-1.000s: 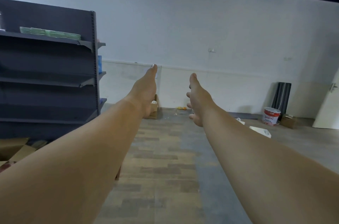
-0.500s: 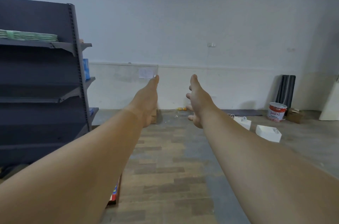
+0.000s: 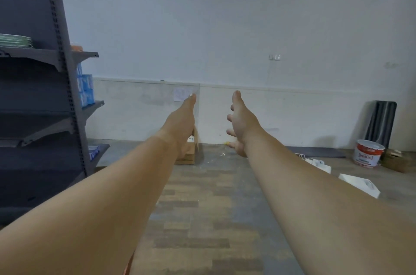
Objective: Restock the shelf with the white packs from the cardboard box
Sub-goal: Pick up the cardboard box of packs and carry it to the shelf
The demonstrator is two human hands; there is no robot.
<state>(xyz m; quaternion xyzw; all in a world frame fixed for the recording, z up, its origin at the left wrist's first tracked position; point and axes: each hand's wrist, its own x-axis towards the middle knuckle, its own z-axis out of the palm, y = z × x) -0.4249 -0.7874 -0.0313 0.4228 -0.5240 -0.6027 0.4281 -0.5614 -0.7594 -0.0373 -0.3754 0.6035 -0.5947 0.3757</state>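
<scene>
With my left hand (image 3: 180,123) and right hand (image 3: 242,126) spread and empty, the far cardboard box (image 3: 188,154) may be misjudged, risking a fumbled white pack.

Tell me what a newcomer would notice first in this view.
Two bare arms stretch straight ahead, the left hand and right hand both empty with fingers open. Beyond the left hand, a cardboard box sits on the floor by the far wall. At the left stands a dark shelf unit, and a red and white bucket sits far right.
</scene>
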